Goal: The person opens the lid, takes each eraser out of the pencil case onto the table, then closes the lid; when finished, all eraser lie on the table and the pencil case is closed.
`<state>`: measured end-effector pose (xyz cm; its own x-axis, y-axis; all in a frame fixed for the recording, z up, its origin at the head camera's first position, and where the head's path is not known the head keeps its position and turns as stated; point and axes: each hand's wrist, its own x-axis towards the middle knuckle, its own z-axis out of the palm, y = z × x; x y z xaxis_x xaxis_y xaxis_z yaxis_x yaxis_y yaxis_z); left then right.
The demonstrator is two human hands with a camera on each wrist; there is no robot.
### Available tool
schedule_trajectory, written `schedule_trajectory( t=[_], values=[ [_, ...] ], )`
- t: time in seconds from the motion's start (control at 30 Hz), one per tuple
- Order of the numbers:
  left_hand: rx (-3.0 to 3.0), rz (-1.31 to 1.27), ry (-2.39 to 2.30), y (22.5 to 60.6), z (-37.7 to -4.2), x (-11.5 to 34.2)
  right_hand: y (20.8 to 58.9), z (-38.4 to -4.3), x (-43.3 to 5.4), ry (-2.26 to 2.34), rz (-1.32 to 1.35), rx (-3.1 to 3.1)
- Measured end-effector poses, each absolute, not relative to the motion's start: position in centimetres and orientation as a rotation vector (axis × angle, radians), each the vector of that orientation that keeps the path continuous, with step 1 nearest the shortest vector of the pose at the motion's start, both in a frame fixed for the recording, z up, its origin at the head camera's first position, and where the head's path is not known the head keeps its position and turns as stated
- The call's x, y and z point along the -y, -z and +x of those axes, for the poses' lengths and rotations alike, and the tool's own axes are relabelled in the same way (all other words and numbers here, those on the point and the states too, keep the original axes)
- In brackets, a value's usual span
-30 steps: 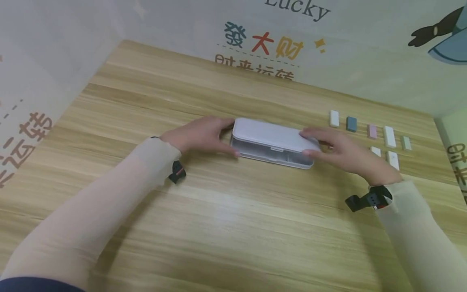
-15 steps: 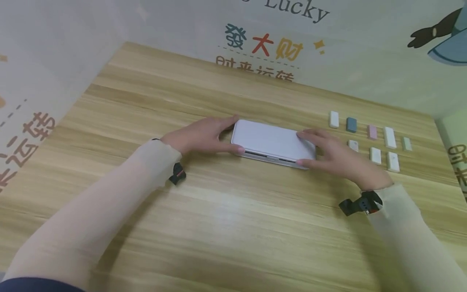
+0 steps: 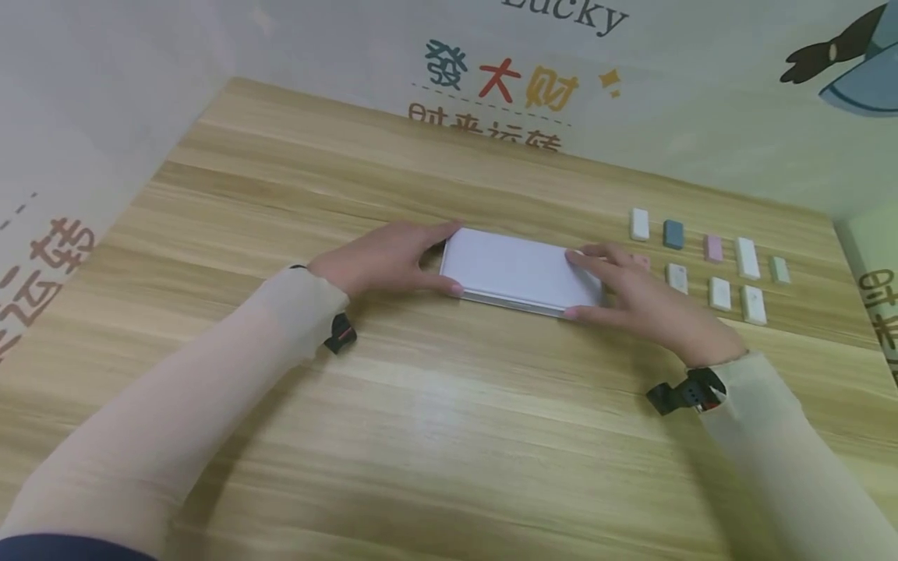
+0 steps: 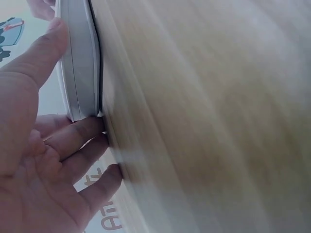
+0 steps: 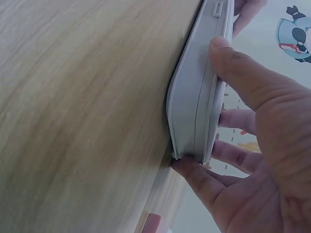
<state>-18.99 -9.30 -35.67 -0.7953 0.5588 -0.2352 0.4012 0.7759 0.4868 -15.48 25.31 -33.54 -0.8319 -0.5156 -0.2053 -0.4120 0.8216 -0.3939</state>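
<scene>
A white oblong hinged case (image 3: 519,269) lies flat on the wooden table, its lid down on its base. My left hand (image 3: 389,257) holds the case's left end, thumb on the front edge and fingers at the end and behind. In the left wrist view, that thumb (image 4: 48,43) presses near the lid's rim. Gripping the opposite end is my right hand (image 3: 638,300), its thumb on the front lid edge and a finger on top. The right wrist view shows the seam between lid and base, with a small latch (image 5: 218,8) at the front. The inside is hidden.
Several small blocks stand in two rows to the right: white ones (image 3: 747,258), a blue-grey one (image 3: 673,234), a pink one (image 3: 713,248) and a pale green one (image 3: 779,269). Another pinkish block (image 3: 640,262) is partly behind my right hand. A printed wall covering (image 3: 337,62) borders the table.
The case's lid has come down from partly raised to lying on the base. My right hand has moved slightly left and down with it; my left hand has hardly moved.
</scene>
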Motion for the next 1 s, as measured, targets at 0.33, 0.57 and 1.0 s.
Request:
schedule_trajectory(
  t=[0.33, 0.57, 1.0],
  values=[
    [-2.584, 0.732, -0.605, 35.58, -18.77, 8.98, 33.92, -15.18, -25.72, 0.518, -0.716, -2.738],
    [-2.586, 0.757, -0.596, 35.22, -18.36, 9.01, 34.01, -14.66, -25.86, 0.540, -0.708, -2.739],
    [-2.611, 0.800, -0.562, 35.48, -18.03, 9.07, 34.28, -14.71, -25.95, 0.553, -0.711, -2.745]
  ],
)
